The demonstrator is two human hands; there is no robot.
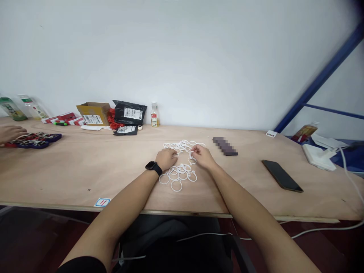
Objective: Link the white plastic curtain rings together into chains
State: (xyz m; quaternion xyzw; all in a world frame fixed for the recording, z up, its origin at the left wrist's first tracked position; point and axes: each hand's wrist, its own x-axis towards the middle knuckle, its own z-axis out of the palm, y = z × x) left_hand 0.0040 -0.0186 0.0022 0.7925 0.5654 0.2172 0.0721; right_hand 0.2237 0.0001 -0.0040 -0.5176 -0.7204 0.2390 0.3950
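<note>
Thin white plastic rings with small eyelets, which look like curtain rings, lie in two loose groups on the wooden table. The nearer group of rings (176, 185) spreads out just in front of my forearms. Beyond my fingers lies the farther group (167, 145). My left hand (166, 159), with a black watch on its wrist, rests on the table, fingers loosely bent and their tips beside a ring at the farther group's edge. Between the thumb and fingers of my right hand (203, 156) is a white ring (190, 154), pinched upright. My palms' undersides are hidden.
A phone (282, 175) and a blurred dark item (224, 146) lie to the right, near a white charger (319, 156). Along the wall stand a carton (93, 113), a black parcel (130, 112) and a bottle (154, 115). Another person's hand (11, 134) is at far left.
</note>
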